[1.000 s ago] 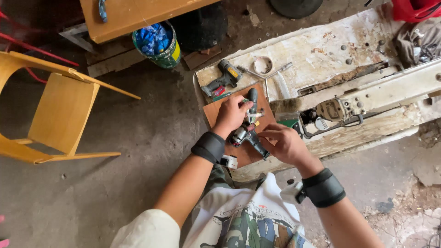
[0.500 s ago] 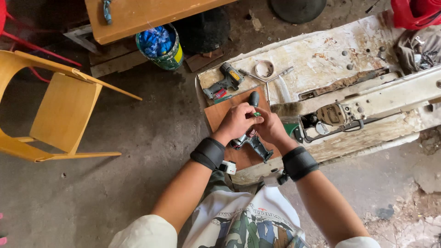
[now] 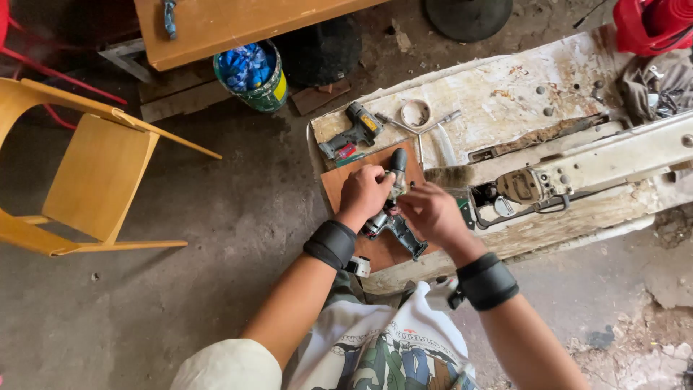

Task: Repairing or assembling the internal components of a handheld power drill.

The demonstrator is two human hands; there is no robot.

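A dark power tool (image 3: 393,222) with a black handle lies on a brown wooden board (image 3: 345,178) at the near end of a worn white workbench (image 3: 498,94). My left hand (image 3: 366,193) is closed around the tool's upper body. My right hand (image 3: 432,213) touches the same tool from the right with pinched fingers; whether a small part sits between them cannot be seen. Both wrists wear black bands.
A cordless drill (image 3: 355,131), a ring (image 3: 415,113) and a metal rod lie behind the board. A long metal machine part (image 3: 577,170) crosses the bench. A yellow wooden chair (image 3: 86,173) stands left, a bucket of blue items (image 3: 249,72) beyond, and red gear (image 3: 650,25) at top right.
My right hand has moved in from the right and now meets the tool beside my left hand. The view has shifted slightly.
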